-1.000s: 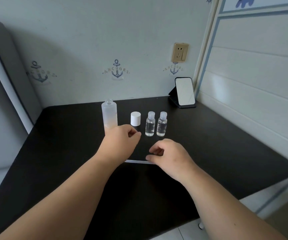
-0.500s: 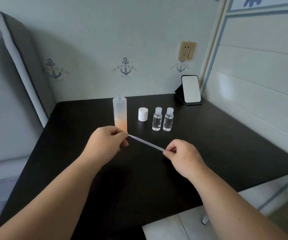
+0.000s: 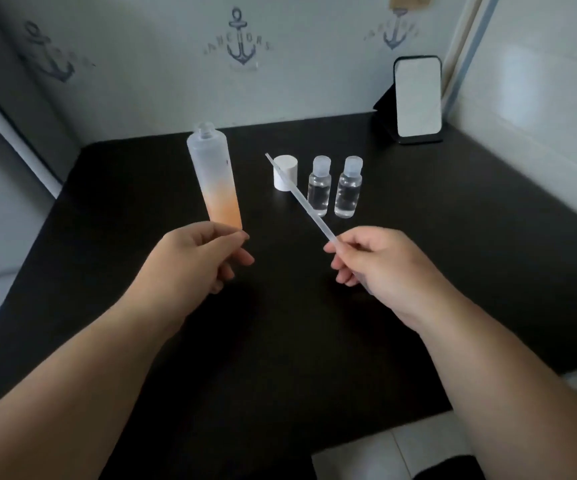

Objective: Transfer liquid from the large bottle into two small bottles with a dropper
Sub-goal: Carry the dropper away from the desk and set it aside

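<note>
Your left hand (image 3: pixel 197 261) hangs over the black table (image 3: pixel 453 237) with fingers loosely curled and holding nothing, just in front of the uncapped large bottle (image 3: pixel 213 178), which stands with orange liquid in its base. Further right sit the white cap (image 3: pixel 285 172) and two small bottles (image 3: pixel 334 190) side by side. Your right hand (image 3: pixel 384 268) pinches the dropper (image 3: pixel 301 199), its tip angled up-left across the cap.

My right hand (image 3: pixel 380 263) pinches the dropper (image 3: pixel 299 199), its tip aimed toward eleven o'clock across the white cap (image 3: pixel 285 172). My left hand (image 3: pixel 197 263) hangs loosely curled below the uncapped large bottle (image 3: pixel 213 178). Two small bottles (image 3: pixel 334 190) stand at one o'clock.
</note>
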`<state>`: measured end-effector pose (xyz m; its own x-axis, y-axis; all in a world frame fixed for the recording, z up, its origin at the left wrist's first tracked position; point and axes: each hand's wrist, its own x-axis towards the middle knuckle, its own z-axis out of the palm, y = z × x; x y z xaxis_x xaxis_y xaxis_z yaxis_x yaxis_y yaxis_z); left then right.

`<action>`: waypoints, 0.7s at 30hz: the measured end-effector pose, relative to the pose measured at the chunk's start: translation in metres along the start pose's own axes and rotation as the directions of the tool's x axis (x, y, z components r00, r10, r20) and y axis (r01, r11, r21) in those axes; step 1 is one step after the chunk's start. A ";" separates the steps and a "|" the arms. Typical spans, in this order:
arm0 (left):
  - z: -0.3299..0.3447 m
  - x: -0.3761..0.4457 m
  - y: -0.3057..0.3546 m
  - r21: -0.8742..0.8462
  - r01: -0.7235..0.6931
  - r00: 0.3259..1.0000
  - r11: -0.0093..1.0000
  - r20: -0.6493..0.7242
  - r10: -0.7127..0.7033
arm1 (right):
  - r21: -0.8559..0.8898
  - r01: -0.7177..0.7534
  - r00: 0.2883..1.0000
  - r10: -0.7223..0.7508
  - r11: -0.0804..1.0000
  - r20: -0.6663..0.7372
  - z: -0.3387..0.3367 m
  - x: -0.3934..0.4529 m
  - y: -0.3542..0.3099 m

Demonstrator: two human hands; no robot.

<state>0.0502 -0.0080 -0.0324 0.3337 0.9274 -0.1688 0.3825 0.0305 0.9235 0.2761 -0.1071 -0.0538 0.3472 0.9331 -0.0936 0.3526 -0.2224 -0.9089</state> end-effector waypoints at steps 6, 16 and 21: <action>0.009 0.007 0.009 -0.018 0.069 0.997 0.997 -0.018 -0.069 | 0.151 -0.113 0.984 0.091 0.982 0.151 -0.011 0.020 -0.004; 0.002 0.011 0.065 0.057 0.275 0.956 0.960 0.088 -0.280 | 0.152 -0.439 0.893 0.411 0.885 0.185 -0.054 0.011 -0.039; 0.001 0.013 0.108 0.063 0.321 0.928 0.945 0.177 -0.327 | 0.152 -0.518 0.854 0.500 0.842 0.141 -0.099 -0.014 -0.065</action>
<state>0.0970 0.0066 0.0649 0.3370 0.7850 -0.5199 0.5226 0.3034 0.7968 0.3346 -0.1340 0.0464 0.3503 0.7257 -0.5922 -0.0151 -0.6278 -0.7783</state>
